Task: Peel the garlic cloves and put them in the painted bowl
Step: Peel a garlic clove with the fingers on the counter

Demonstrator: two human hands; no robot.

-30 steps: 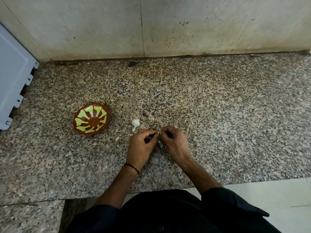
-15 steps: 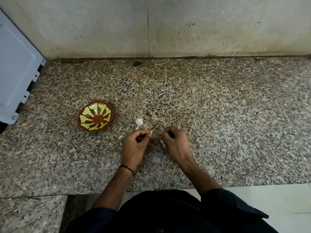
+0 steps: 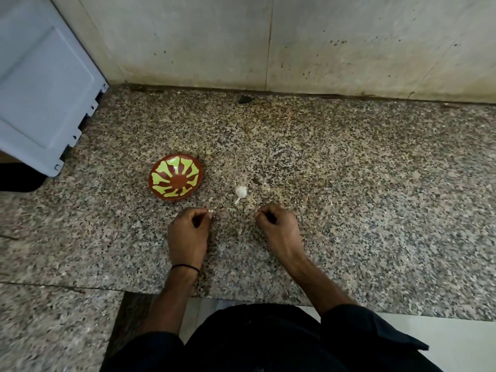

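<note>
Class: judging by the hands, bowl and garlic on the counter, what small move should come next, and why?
Probably the left hand should carry its pinched pale bit to the bowl, if it is peeled clove: the bowl looks empty and sits just ahead.

Kitchen, granite counter [image 3: 349, 183]; stained tiled wall [image 3: 349, 36]

A speckled brown-and-grey granite counter [image 3: 349, 183] fills the view under dim, even light. Behind the counter rises a pale, stained wall [image 3: 349, 36] with one vertical seam. A grey plastic panel [image 3: 40, 84] overhangs the counter's left end, and pale floor [image 3: 456, 339] shows below its near edge.
</note>
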